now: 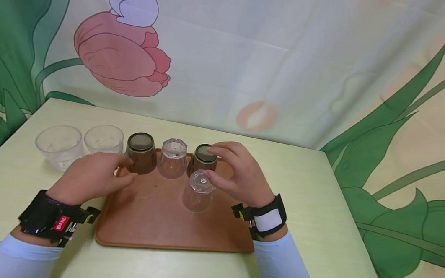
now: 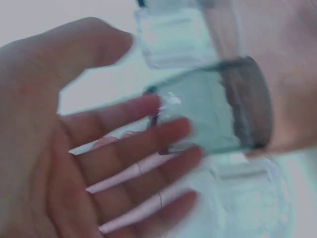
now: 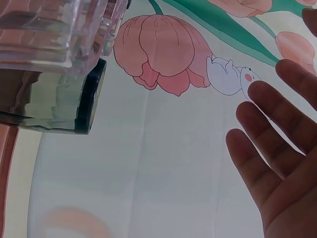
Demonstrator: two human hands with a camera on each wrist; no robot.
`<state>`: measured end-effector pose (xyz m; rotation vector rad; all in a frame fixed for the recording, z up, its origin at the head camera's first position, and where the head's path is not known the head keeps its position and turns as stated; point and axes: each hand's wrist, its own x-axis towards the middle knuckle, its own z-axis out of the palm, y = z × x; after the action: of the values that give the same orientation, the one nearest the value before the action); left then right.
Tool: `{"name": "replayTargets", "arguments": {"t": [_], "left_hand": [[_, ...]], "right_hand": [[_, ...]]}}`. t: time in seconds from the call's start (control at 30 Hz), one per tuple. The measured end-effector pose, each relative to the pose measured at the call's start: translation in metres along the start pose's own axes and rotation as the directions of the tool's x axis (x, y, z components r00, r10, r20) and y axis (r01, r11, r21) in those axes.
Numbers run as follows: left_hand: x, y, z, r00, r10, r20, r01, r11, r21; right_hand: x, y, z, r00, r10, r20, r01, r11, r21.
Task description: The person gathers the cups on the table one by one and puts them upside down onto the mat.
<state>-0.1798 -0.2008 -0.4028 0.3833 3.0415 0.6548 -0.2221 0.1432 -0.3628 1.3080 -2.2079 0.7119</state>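
On the brown tray (image 1: pixel 146 225), the nearest clear tumbler (image 1: pixel 198 198) stands upside down beside the right hand (image 1: pixel 241 173), whose fingers are spread; whether its thumb touches, I cannot tell. Farther, the left hand (image 1: pixel 92 176), also spread, is near the left smoky tumbler (image 1: pixel 142 158). Arranging seems in hand; gripping would call for closing the fingers.

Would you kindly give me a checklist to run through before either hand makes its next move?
1. Left hand free of any load: ok, fingers extended.
2. Right hand free of any load: ok, fingers spread.
3. All four tumblers on the tray base up: ok.
4. Left fingers off the left smoky tumbler: cannot tell; they overlap in view.
5. Space beside the left hand clear: not ok; two clear glass bowls stand there.
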Motion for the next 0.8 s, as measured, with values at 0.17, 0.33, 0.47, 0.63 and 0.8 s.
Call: {"name": "replayTargets", "arguments": {"t": [0.17, 0.33, 0.47, 0.63, 0.8], "left_hand": [[0.001, 0.023, -0.006, 0.981, 0.105, -0.163, -0.116, 0.992, -0.058], [-0.001, 0.04, -0.01, 0.944, 0.183, -0.273, -0.218, 0.97, -0.105], [-0.003, 0.05, -0.012, 0.915, 0.242, -0.324, -0.293, 0.949, -0.117], [-0.003, 0.057, -0.012, 0.863, 0.335, -0.378, -0.401, 0.909, -0.109], [-0.003, 0.065, -0.013, 0.795, 0.415, -0.443, -0.499, 0.862, -0.088]], "right_hand": [[0.0, -0.001, -0.002, 1.0, 0.009, -0.006, -0.009, 1.0, -0.002], [0.0, -0.002, -0.003, 1.0, 0.03, -0.011, -0.03, 0.999, -0.014], [-0.001, -0.003, -0.005, 0.999, 0.038, -0.015, -0.038, 0.999, -0.018], [0.0, -0.006, -0.006, 0.999, 0.029, -0.024, -0.029, 0.999, -0.021], [0.001, -0.01, -0.009, 0.999, 0.011, -0.036, -0.011, 1.0, -0.012]]}}
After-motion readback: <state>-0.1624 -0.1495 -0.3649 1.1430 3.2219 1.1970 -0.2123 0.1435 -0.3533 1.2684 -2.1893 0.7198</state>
